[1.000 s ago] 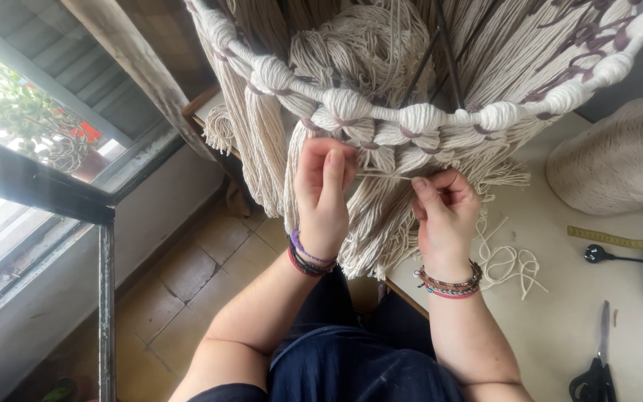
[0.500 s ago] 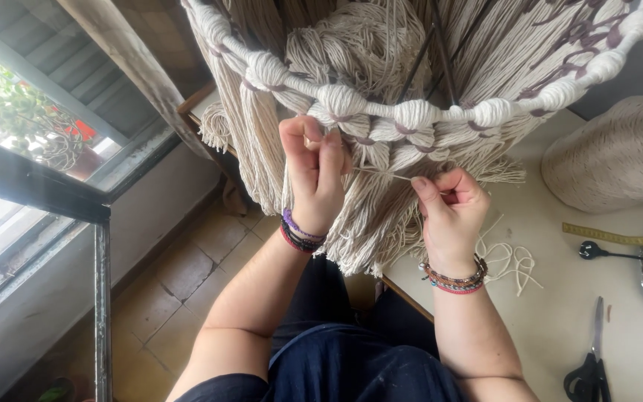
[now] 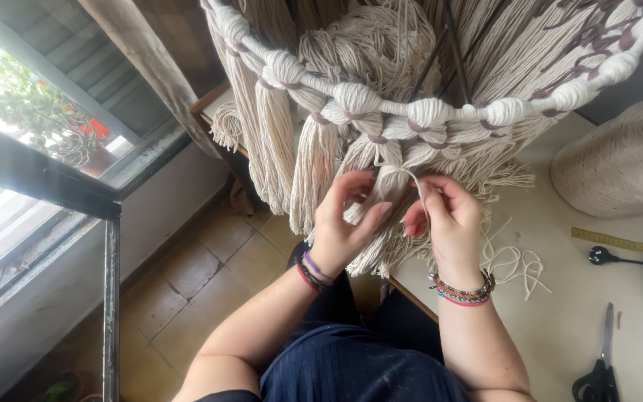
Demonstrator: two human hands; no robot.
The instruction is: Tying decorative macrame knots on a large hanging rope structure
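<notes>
A large macrame piece of cream cotton cords [image 3: 381, 82] hangs from a cord-wrapped hoop [image 3: 351, 100] in front of me. Its fringe bundles [image 3: 277, 141] hang down below the hoop. My left hand [image 3: 344, 219] cups a fringe bundle under the hoop, fingers curled around the strands. My right hand [image 3: 444, 219] pinches a single thin cord [image 3: 414, 182] that rises to the knotted bundle just above. Both wrists wear beaded bracelets.
A white table [image 3: 582, 327] lies at the right with a big cone of cream cord [image 3: 619, 160], loose cord scraps [image 3: 515, 264], a yellow measuring tape [image 3: 623, 242], and black scissors [image 3: 600, 365]. A window with a dark frame [image 3: 31, 171] is at the left, above a tiled floor [image 3: 202, 268].
Both hands have come down slightly from the hoop's knots to the fringe below. The left hand has opened around a bundle, and the right now pinches one thin cord.
</notes>
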